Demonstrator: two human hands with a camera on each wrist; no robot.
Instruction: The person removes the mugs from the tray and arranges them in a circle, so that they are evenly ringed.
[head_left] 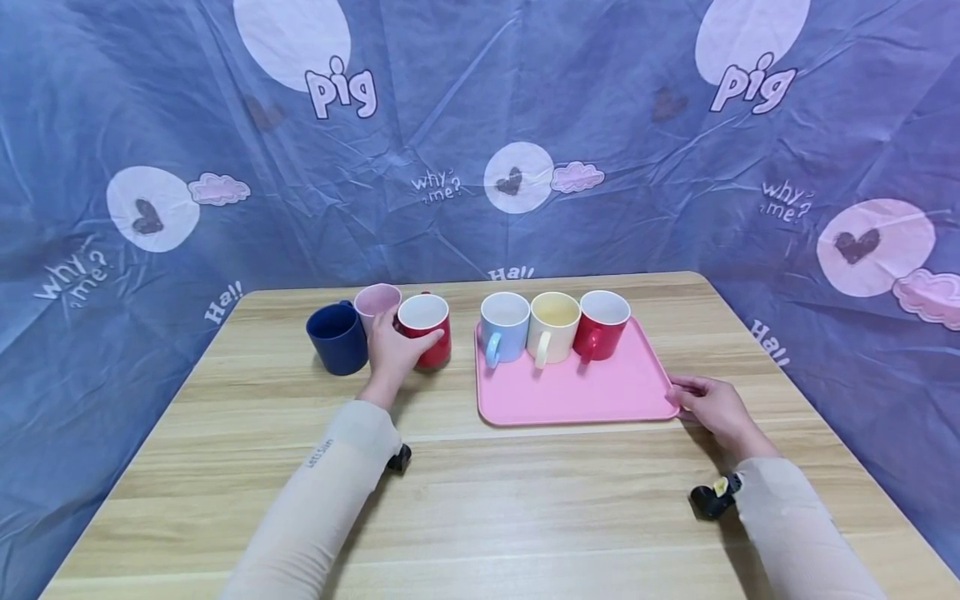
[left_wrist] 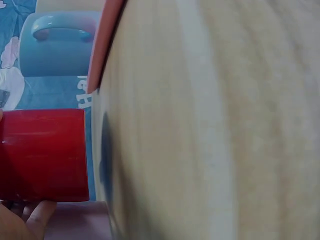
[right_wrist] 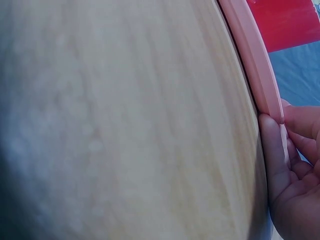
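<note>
My left hand (head_left: 393, 350) grips a red mug (head_left: 437, 348) with a white inside, thumb and fingers on its sides. In the left wrist view a thin gap shows between the red mug (left_wrist: 45, 155) and the wooden table (left_wrist: 200, 120). At the pink tray's (head_left: 577, 400) front right corner, my right hand (head_left: 712, 408) pinches the rim; the right wrist view shows the thumb and fingers on either side of the tray edge (right_wrist: 257, 65). Along the tray's back stand a light blue mug (head_left: 504, 329), a cream mug (head_left: 553, 333) and another red mug (head_left: 600, 329), all upright.
A dark blue mug (head_left: 337, 340) and a pink mug (head_left: 375, 302) stand beside my left hand, on the left of the table (head_left: 525, 508). Behind the table hangs a blue printed cloth (head_left: 420, 225).
</note>
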